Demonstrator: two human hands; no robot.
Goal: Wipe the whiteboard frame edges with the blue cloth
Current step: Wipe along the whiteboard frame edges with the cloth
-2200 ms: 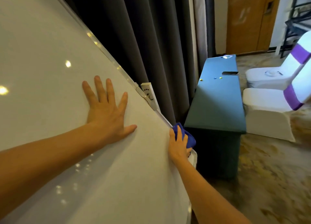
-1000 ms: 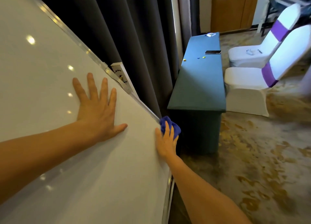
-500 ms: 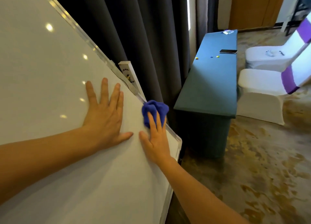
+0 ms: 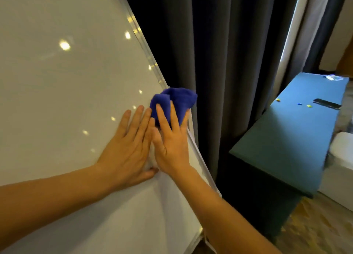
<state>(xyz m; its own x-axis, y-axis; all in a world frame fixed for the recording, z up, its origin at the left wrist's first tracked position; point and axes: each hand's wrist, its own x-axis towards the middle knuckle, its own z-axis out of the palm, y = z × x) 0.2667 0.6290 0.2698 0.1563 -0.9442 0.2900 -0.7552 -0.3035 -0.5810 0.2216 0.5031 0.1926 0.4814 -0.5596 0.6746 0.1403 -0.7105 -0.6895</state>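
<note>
— Bare forearms reach in from the near edge. What is each hand doing?

— The left hand (image 4: 127,154) lies flat on the whiteboard (image 4: 57,101), its fingers (image 4: 133,120) spread and closed on nothing. It looks placed there to brace the board, which stands on a slant and could swing under a push.

— And the right hand (image 4: 172,148)?

— It sits just beside the left, thumbs nearly touching. Its fingers (image 4: 162,118) are stretched out over the blue cloth (image 4: 174,101), pressing it flat to the board rather than curling round it. So the cloth is pinned under the fingertips, not gripped in a fist.

— Where is the cloth, exactly?

— Bunched at the right frame edge (image 4: 198,158), part of it lapping over the metal strip. That placement seems chosen so a slide along the rim cleans both face and side. The strip above the cloth looks not yet reached.

— What stands beyond?

— Dark curtains (image 4: 229,62) hang right behind the board. Farther off, a long surface with a teal cover (image 4: 286,148) carries a dark phone (image 4: 327,104) and small coloured bits, too tiny to name.
</note>
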